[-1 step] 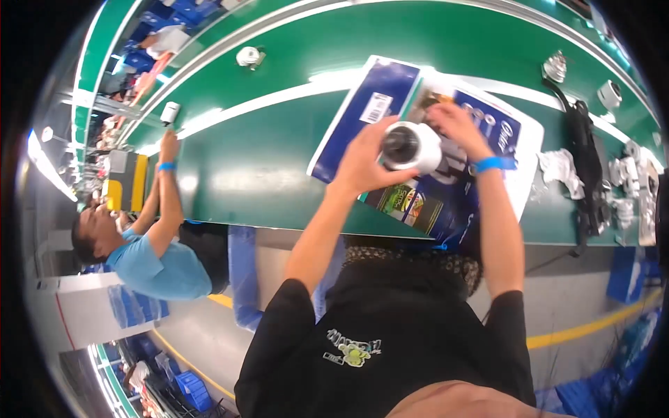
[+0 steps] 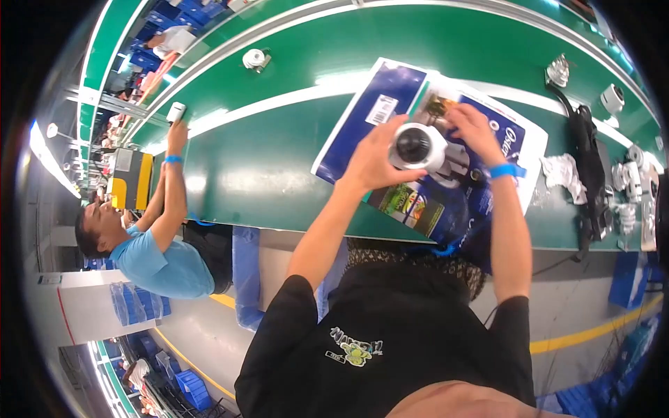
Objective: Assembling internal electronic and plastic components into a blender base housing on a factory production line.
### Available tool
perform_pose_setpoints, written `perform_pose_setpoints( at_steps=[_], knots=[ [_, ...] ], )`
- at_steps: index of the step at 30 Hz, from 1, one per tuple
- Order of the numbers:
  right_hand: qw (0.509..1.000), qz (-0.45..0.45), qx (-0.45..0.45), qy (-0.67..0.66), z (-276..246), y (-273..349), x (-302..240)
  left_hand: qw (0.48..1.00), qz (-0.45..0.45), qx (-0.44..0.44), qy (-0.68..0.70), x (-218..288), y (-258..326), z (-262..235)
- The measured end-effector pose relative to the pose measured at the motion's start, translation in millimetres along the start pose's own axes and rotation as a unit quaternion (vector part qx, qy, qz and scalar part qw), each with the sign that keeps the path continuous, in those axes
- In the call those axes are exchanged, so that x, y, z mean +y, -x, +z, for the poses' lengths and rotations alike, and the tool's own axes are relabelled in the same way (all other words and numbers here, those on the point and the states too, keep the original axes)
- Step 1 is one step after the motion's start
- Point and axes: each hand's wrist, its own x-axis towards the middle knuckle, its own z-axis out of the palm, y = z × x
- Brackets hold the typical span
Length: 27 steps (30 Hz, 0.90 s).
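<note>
A white dome camera with a glossy black round front is in my left hand. The thumb lies along its near side and the fingers wrap its far left side. To the right of the camera is my right hand, its fingers bent together close to the white housing. What they pinch, if anything, I cannot make out. Beneath both hands lies a flattened blue printed carton with food pictures and white edges, spread on the green table.
A white lamp-like part stands at the far left, a clear-wrapped piece and another white camera at the far right. A black strap and crumpled white plastic lie to the right. A co-worker in blue works at the left.
The dome camera has turned a little, its black front now showing rounder and plainer. My right hand has shifted slightly rightward. The whole view has moved a little.
</note>
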Motion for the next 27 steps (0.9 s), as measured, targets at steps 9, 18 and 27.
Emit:
perform_pose_setpoints(
  at_steps=[9,18,27],
  knots=[
    [0.817,-0.193,0.058,0.541,-59,68,33,0.970,-0.016,-0.142,0.196,-16,-42,67],
    [0.957,-0.017,-0.057,0.285,-141,-9,-60,0.984,0.031,-0.046,0.170,-50,-78,93],
    [0.887,0.044,0.315,0.336,-365,-153,34,0.969,0.049,-0.049,0.235,-52,-88,101]
  ],
)
